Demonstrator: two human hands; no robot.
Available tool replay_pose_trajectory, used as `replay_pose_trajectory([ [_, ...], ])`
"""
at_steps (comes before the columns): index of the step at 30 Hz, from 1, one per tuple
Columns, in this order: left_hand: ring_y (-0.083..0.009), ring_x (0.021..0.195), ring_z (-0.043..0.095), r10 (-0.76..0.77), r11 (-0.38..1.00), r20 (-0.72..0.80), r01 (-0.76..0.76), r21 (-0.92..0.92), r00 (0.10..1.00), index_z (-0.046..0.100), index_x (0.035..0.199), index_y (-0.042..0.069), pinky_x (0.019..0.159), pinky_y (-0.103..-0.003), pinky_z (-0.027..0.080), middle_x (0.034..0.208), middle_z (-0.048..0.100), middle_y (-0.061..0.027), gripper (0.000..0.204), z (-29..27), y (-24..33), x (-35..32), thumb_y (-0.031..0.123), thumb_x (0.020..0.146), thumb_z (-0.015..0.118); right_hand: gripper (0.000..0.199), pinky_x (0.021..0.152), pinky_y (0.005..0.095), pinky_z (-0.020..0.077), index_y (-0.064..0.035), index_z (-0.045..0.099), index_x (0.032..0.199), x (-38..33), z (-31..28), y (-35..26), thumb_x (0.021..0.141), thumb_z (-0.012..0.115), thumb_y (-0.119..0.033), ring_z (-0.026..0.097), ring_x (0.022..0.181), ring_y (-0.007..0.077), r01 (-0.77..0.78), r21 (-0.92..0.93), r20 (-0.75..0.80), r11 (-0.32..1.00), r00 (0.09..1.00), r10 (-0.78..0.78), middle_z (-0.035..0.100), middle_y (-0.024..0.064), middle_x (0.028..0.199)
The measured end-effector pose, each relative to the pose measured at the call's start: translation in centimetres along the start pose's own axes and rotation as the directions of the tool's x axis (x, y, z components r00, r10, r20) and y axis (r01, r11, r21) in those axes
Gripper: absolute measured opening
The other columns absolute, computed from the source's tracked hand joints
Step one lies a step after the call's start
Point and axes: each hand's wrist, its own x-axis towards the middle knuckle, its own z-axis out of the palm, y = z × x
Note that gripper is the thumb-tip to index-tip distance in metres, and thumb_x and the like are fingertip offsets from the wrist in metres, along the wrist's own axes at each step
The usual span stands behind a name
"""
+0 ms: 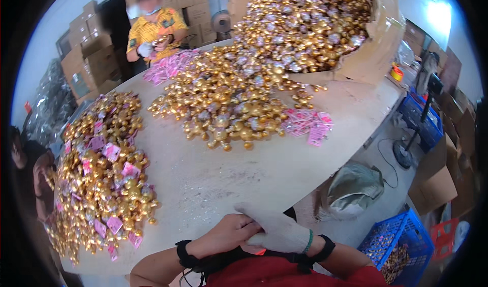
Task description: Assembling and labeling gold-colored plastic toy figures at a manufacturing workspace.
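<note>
Glove (272,223), pale and knitted with a green-edged cuff, covers the right hand (285,232) by the near edge of the speckled tabletop (218,175), where the bare left hand (230,232) meets it with curled fingers; I cannot tell whether either hand grips anything. Shiny gold trinkets (239,116), rounded and knobbly, lie in a loose heap towards the far edge beside flat pink cards (312,126), while a second heap (104,167), mixed with similar cards, follows the left edge and more fill a torn cardboard box (377,38).
</note>
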Motion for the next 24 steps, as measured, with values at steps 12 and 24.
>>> replay_pose_trajectory([
  [12, -0.0108, 0.062, 0.055, 0.119, 0.991, -0.282, -0.130, -0.022, 0.952, 0.053, 0.104, 0.001, 0.056, -0.028, 0.045, 0.067, 0.057, -0.0052, 0.028, -0.3, -1.3, -0.6, 0.022, 0.090, 0.066, 0.015, 0.067, 0.0429, 0.0492, -0.0073, 0.057, 0.094, 0.3, 1.0, 0.3, 0.079, 0.059, -0.011, 0.062, 0.076, 0.0357, 0.165, -0.501, -0.137, 0.850, 0.954, -0.265, 0.062, 0.0131, 0.082],
  [24, -0.0386, 0.086, 0.063, 0.371, 0.772, -0.549, 0.079, 0.630, 0.749, 0.057, 0.103, -0.002, 0.075, -0.044, 0.051, 0.091, 0.065, -0.0220, 0.039, -14.9, -3.4, 10.9, 0.029, 0.082, 0.068, 0.011, 0.050, 0.0218, 0.0376, -0.0018, 0.063, 0.088, 3.8, -1.6, 6.1, 0.090, 0.058, -0.011, 0.047, 0.054, 0.0063, -0.027, 0.660, -0.437, 0.750, 0.799, 0.413, 0.051, -0.0017, 0.065],
])
